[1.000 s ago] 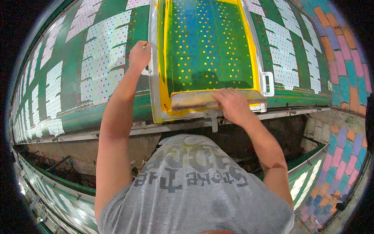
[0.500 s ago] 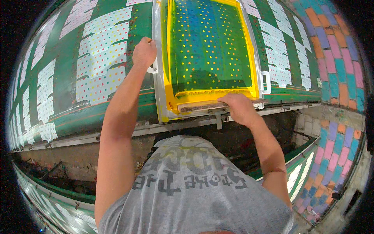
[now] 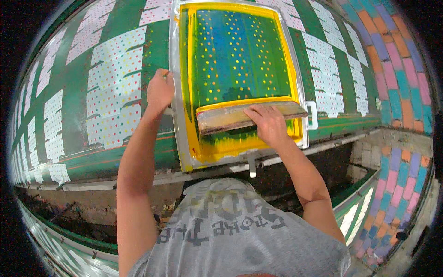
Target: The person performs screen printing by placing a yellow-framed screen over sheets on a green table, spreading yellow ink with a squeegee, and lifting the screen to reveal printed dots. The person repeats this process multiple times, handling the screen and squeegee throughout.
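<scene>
A silk-screen printing frame [image 3: 176,134] with yellow ink round its mesh lies on the green table in front of me. Rows of coloured dots show through the mesh [image 3: 240,60]. My right hand [image 3: 270,122] grips a long wooden squeegee [image 3: 221,121] that spans the near part of the screen, its fingers over the top edge. A line of yellow ink lies along the squeegee's far side, with streaks of ink on the near side. At the frame's left side, my left hand [image 3: 160,91] is closed on the edge; its fingertips are partly hidden.
White sheets with coloured dots [image 3: 115,74] lie on the green table [image 3: 74,101] left and right of the frame. A white handle [image 3: 312,115] sticks out at its right. A metal rail [image 3: 92,184] runs along the table's near edge. Painted bricks [image 3: 406,83] are at right.
My right hand has moved the squeegee away from the frame's near edge, farther up the mesh. My left hand stays at the frame's left side. The whole view has shifted.
</scene>
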`<act>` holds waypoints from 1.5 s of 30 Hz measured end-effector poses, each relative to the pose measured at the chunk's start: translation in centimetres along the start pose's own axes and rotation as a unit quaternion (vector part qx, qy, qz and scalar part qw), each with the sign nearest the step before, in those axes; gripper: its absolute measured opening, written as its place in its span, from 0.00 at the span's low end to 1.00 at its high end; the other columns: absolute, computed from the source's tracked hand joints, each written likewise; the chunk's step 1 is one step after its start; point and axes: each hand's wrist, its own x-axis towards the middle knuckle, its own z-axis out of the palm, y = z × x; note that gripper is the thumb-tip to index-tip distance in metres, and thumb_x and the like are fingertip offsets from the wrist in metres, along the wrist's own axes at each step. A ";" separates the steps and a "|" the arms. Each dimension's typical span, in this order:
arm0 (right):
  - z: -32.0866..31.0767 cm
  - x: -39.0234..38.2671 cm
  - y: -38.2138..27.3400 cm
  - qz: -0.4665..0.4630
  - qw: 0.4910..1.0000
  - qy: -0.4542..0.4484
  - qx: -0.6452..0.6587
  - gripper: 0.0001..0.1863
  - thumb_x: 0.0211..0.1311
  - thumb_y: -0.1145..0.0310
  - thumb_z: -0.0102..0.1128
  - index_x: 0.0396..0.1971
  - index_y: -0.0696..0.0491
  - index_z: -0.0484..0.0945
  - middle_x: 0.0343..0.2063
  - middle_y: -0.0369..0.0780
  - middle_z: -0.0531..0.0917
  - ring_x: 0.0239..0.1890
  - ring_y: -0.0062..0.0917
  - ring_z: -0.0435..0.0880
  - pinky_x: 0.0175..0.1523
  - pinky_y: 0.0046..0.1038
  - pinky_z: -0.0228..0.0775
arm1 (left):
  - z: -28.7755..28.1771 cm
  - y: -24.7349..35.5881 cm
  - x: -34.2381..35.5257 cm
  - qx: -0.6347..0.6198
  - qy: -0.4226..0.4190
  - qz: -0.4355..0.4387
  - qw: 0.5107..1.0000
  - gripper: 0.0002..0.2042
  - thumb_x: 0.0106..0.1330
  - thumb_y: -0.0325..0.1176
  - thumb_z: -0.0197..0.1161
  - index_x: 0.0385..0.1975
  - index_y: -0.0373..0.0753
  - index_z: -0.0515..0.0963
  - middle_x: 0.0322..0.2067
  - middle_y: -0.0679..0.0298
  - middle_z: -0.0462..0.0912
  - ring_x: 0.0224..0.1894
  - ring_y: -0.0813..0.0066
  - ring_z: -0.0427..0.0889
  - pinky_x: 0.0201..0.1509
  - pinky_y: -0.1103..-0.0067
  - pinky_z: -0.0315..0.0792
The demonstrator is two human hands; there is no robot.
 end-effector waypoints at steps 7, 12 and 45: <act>1.5 14.8 9.4 -0.015 1.000 0.016 0.007 0.28 0.53 0.78 0.72 0.57 0.46 0.86 0.52 0.44 0.89 0.56 0.43 0.88 0.63 0.47 0.77 | -0.7 1.2 -0.4 0.009 -0.003 -0.002 1.000 0.13 0.81 0.39 0.60 0.55 0.40 0.81 0.39 0.40 0.90 0.46 0.35 0.89 0.50 0.50 0.81; 2.9 26.4 16.4 -0.016 0.999 0.016 -0.037 0.21 0.61 0.71 0.68 0.55 0.43 0.87 0.48 0.45 0.89 0.51 0.44 0.90 0.57 0.48 0.81 | -1.3 2.6 -0.7 0.026 -0.024 -0.061 0.998 0.12 0.81 0.39 0.62 0.55 0.39 0.81 0.35 0.42 0.90 0.40 0.37 0.90 0.47 0.51 0.81; 0.1 32.6 21.3 -0.053 0.989 -0.128 0.049 0.18 0.63 0.70 0.60 0.53 0.47 0.87 0.51 0.51 0.91 0.57 0.52 0.88 0.63 0.54 0.81 | -1.2 2.9 -0.5 0.065 0.002 -0.045 0.997 0.16 0.80 0.43 0.62 0.54 0.37 0.85 0.42 0.40 0.91 0.47 0.40 0.91 0.53 0.55 0.81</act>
